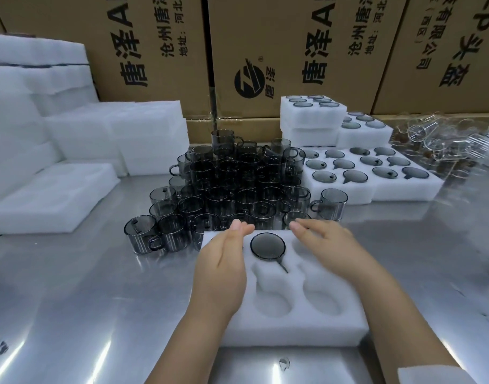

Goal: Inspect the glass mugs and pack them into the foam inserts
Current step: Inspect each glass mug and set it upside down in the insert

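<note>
Glass mugs [232,184], smoky grey and translucent, stood massed on the counter [71,286], presumably as supply within reach; the foam insert [293,325] lay nearest, one mug [267,245] seated in a rear pocket, handle in its slot. The left hand [223,261] and right hand [326,239] hovered above, fingers straight, holding nothing.

The cardboard boxes [293,37] read "唐泽", "沧州唐泽" and "有限公司".

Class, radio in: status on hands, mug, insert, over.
Left hand, right hand open over foam insert. One mug seated, other visible pockets empty. Nothing blocking.
</note>
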